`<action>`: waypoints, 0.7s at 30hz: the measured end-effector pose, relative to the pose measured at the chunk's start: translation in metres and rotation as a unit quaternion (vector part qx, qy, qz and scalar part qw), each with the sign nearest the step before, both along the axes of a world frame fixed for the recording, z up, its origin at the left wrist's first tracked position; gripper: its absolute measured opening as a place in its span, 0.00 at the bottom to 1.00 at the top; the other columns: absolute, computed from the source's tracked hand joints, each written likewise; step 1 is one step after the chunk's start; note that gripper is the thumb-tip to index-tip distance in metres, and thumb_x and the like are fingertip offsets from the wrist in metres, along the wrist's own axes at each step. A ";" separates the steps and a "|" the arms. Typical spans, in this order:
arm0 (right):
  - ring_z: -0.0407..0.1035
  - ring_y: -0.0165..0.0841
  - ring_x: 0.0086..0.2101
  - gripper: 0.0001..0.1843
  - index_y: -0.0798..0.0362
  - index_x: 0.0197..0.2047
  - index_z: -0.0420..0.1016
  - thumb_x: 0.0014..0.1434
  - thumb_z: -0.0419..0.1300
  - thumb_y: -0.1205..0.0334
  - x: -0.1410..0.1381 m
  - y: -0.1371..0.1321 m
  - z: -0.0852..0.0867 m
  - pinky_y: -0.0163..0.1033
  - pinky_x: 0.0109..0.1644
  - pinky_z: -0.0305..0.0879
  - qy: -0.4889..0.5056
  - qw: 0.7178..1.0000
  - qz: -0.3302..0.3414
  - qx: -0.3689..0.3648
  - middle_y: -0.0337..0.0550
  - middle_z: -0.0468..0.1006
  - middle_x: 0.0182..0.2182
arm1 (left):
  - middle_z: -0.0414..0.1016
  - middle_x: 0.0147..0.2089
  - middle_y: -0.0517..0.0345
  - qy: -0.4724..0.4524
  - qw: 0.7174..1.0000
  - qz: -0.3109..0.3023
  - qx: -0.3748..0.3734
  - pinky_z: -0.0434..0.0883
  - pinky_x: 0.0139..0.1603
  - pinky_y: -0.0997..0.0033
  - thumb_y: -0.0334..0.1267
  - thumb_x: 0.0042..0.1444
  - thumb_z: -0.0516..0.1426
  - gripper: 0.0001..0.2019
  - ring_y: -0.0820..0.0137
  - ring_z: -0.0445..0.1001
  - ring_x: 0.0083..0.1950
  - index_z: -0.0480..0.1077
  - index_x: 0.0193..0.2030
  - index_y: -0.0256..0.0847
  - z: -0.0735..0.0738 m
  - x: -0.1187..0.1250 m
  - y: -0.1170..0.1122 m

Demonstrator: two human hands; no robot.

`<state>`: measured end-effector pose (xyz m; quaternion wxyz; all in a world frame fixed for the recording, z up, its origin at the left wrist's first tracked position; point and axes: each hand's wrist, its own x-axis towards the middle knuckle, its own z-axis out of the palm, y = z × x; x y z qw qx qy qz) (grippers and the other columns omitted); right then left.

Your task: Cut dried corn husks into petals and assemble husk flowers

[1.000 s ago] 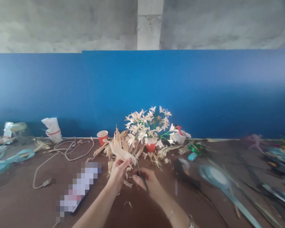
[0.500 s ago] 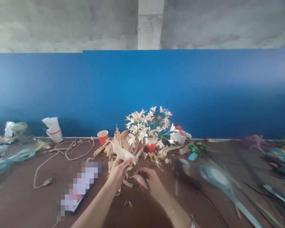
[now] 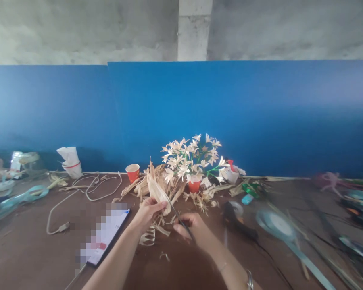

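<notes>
Pinched in the fingers of my left hand is a pale, wide corn husk, its pointed end upward. My right hand is closed around dark scissors, whose blades reach up-left to the husk's right edge. Whether the blades are parted is too small to tell. Behind the husk lies a heap of dry corn husks. Beside it, a bunch of cream husk flowers with green stems stands in a red paper cup. Husk scraps lie below my hands.
An empty red cup stands left of the heap. A phone lies near my left forearm, with a white cable beyond it. To the right are a black corded tool, a ribbon roll and a green item.
The view has shifted slightly. My left hand has moved a little left and the husk stands more upright. The scissors still meet the husk's right edge.
</notes>
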<state>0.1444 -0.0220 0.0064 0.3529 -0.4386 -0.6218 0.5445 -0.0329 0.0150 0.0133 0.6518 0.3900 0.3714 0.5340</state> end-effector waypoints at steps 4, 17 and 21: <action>0.55 0.24 0.15 0.13 0.54 0.23 0.72 0.47 0.61 0.53 0.003 -0.002 0.009 0.29 0.18 0.51 -0.018 0.999 0.025 0.020 0.32 0.62 0.13 | 0.76 0.26 0.56 0.034 0.999 -0.014 0.039 0.66 0.29 0.75 0.35 0.34 0.68 0.16 0.72 0.72 0.25 0.73 0.32 0.34 0.003 -0.005 0.001; 0.54 0.22 0.15 0.13 0.55 0.22 0.71 0.49 0.60 0.54 0.010 0.001 0.009 0.28 0.17 0.50 -0.063 0.996 0.059 0.017 0.31 0.61 0.13 | 0.77 0.28 0.54 0.098 0.990 -0.066 0.075 0.68 0.31 0.72 0.39 0.39 0.66 0.14 0.69 0.73 0.28 0.74 0.33 0.34 -0.002 -0.018 0.007; 0.57 0.23 0.16 0.12 0.56 0.23 0.72 0.49 0.60 0.56 0.010 0.003 0.008 0.27 0.18 0.52 -0.091 0.994 0.055 0.026 0.33 0.63 0.15 | 0.76 0.24 0.55 0.097 0.991 -0.068 0.062 0.67 0.27 0.73 0.42 0.43 0.64 0.12 0.70 0.72 0.24 0.74 0.29 0.33 -0.001 -0.018 0.006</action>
